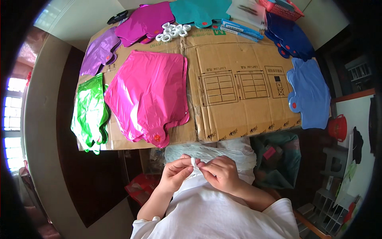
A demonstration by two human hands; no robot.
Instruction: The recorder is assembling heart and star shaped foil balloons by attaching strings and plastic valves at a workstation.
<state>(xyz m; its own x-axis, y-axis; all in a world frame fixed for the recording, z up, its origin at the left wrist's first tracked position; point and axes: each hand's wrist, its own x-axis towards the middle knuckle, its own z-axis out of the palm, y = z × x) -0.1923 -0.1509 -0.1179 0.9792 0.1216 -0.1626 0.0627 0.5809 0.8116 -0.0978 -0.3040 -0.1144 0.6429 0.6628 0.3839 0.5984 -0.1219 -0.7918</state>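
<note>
My left hand (178, 174) and my right hand (223, 174) meet over my lap, just below the cardboard's front edge. Fingers of both are pinched on a small loop of white ribbon (194, 162). A bundle of thin white strands (215, 153) lies beneath the hands. Ahead, a flat pink foil balloon (147, 95) rests on the cardboard (238, 51), its red-dotted end toward me. Small white ribbon rings (173, 32) are heaped farther back.
Flat balloons edge the cardboard: green (90, 113), purple (99, 49), magenta (145, 24), teal (199, 12), dark blue (288, 36), light blue (310, 93). Slim blue packets (240, 31) and a red basket (282, 8) sit at the back right. A greenish bag (284, 163) stands below right.
</note>
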